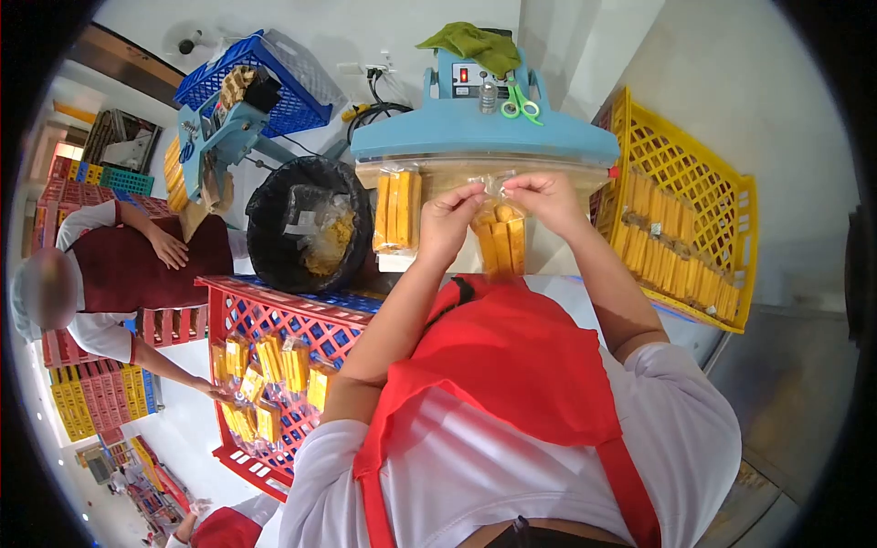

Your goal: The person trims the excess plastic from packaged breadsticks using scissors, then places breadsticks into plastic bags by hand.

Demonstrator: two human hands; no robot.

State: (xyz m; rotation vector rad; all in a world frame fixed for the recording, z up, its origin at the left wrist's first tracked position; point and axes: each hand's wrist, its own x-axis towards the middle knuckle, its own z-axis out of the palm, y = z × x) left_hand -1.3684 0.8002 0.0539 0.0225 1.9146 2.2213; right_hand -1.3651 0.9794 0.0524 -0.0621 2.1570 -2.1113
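Observation:
My left hand (449, 219) and my right hand (548, 201) each pinch a top corner of a clear plastic bag (501, 245) of yellow-orange sticks. The bag hangs upright in front of me, its mouth at the edge of a blue bag sealer (484, 132). Left of my left hand, a second filled bag (396, 210) rests against the sealer's front. On top of the sealer lie green-handled scissors (521, 105), a small clear bottle (488, 95) and a green cloth (470, 46).
A yellow crate (744, 247) with rows of yellow sticks stands at right. At left are a black-lined bin (265, 242), a red crate (274, 297) of filled bags and a blue crate (306, 114). A co-worker (137, 251) reaches into the red crate.

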